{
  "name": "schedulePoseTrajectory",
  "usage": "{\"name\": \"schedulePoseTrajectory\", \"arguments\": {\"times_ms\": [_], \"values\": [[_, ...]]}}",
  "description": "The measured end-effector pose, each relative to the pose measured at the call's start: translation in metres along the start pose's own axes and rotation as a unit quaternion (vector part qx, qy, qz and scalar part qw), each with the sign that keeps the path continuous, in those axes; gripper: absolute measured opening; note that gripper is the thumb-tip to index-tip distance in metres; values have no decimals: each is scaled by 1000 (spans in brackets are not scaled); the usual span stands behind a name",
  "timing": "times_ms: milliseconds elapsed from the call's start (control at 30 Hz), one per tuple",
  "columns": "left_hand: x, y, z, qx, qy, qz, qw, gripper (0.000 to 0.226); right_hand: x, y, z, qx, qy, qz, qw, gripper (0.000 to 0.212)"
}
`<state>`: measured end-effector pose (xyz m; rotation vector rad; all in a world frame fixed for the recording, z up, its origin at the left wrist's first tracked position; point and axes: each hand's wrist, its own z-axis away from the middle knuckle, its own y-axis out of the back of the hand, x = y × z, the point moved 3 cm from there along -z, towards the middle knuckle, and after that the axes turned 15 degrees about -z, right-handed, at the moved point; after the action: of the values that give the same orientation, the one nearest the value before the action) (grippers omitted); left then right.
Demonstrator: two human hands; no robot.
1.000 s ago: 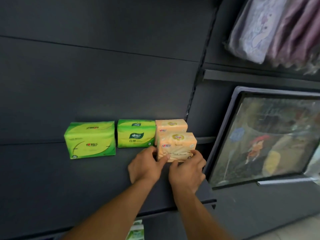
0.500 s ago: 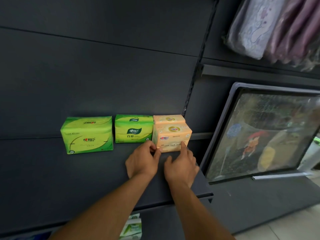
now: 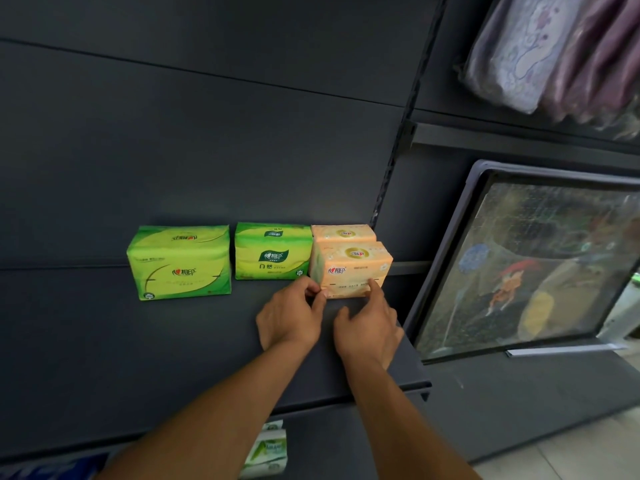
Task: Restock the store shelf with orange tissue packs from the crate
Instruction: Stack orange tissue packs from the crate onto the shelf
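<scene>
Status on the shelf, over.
Both hands, left and right, fingers touching front orange pack. Pack on shelf against second orange pack. Nothing blocking.

Dim, soft-focus, wide-angle edge distortion

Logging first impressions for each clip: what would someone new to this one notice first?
Most striking are the bright packs on the dark shelf: two green tissue packs in a row, then the front orange tissue pack at the right end, with another orange pack behind it. The left hand and right hand touch the front orange pack's lower edge. To the right leans a framed picture, with bagged purple fabric above.
</scene>
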<state>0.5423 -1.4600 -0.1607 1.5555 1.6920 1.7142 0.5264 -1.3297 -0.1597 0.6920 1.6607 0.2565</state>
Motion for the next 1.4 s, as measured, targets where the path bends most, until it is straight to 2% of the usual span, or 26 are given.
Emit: {"name": "schedulePoseTrajectory", "arguments": {"times_ms": [167, 267, 400, 500, 600, 700, 767, 833, 967, 1100, 1167, 1233, 1300, 1400], "values": [[-2, 0, 1, -3, 2, 19, 1000, 23, 2, 0, -1, -8, 0, -17, 1000, 70], [-4, 5, 7, -19, -5, 69, 997, 18, 6, 1, -4, -21, -22, -85, 996, 71], [-21, 20, 12, -57, -13, 153, 987, 10, 8, 19, -1, -67, -107, -276, 953, 60], [-36, 37, 29, -103, 12, 208, 973, 12, 5, 36, 19, -114, -137, -325, 929, 56], [-46, 55, 57, -138, 30, 224, 964, 9, -6, 47, 68, -126, -121, -379, 909, 38], [-53, 86, 97, -180, 37, 291, 939, 9, -31, 53, 139, -113, -99, -455, 878, 20], [-74, 105, 129, -183, 36, 324, 928, 18, -39, 46, 192, -121, -103, -480, 863, 17], [-113, 123, 165, -167, 41, 318, 932, 24, -42, 34, 244, -148, -103, -479, 859, 19], [-203, 161, 224, -152, 81, 262, 950, 24, -50, 8, 325, -243, -106, -435, 861, 22], [-284, 185, 293, -187, 121, 194, 955, 20, -51, -15, 398, -342, -122, -330, 871, 31], [-317, 187, 329, -212, 129, 148, 957, 26, -46, -21, 419, -355, -65, -231, 904, 35], [-345, 188, 363, -245, 118, 112, 956, 26, -39, -24, 428, -397, 37, -59, 915, 48], [-371, 194, 393, -257, 91, 33, 962, 28, -35, -24, 432, -440, 94, 74, 890, 65], [-402, 198, 422, -262, 22, -104, 959, 74, -36, -20, 443, -494, 151, 194, 834, 73]]}}
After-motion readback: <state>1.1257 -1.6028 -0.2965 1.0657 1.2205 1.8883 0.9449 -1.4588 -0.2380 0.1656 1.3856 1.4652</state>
